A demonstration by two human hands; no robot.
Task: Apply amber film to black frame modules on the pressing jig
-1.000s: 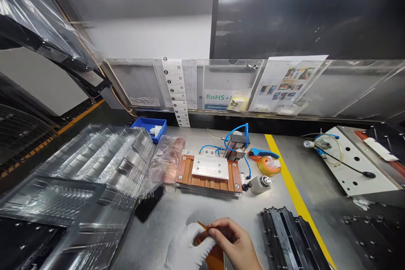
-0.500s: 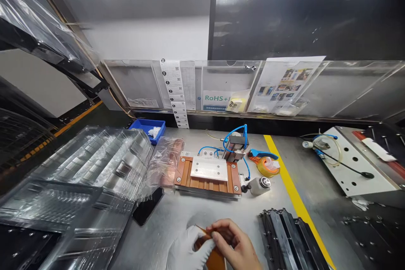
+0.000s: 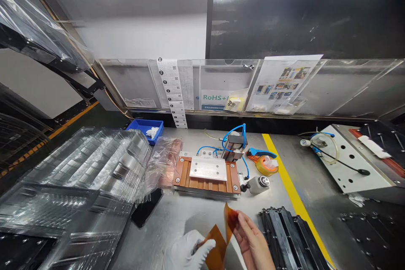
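Note:
At the bottom centre, my left hand [image 3: 189, 251] wears a white glove and pinches an amber film sheet [image 3: 216, 247]. My bare right hand [image 3: 252, 240] holds a second amber film piece [image 3: 230, 222] upright between thumb and fingers, just right of the first. The two pieces meet or overlap near their lower edges. Beyond my hands lies a brown fixture [image 3: 186, 177] with a silver plate [image 3: 208, 168] on top and blue air tubes [image 3: 234, 128] behind it.
Clear plastic trays [image 3: 85, 164] are stacked at left, beside a black phone [image 3: 147, 208]. A blue bin [image 3: 144, 125] stands behind. Right of the fixture are a bottle [image 3: 260, 184], a tape dispenser [image 3: 267, 165] and black parts [image 3: 286, 236]. A white panel device [image 3: 344, 173] sits farther right.
My right hand has moved right and slightly down, with a film piece now standing up apart from the one in my left hand. More of both amber pieces shows. The view has shifted slightly.

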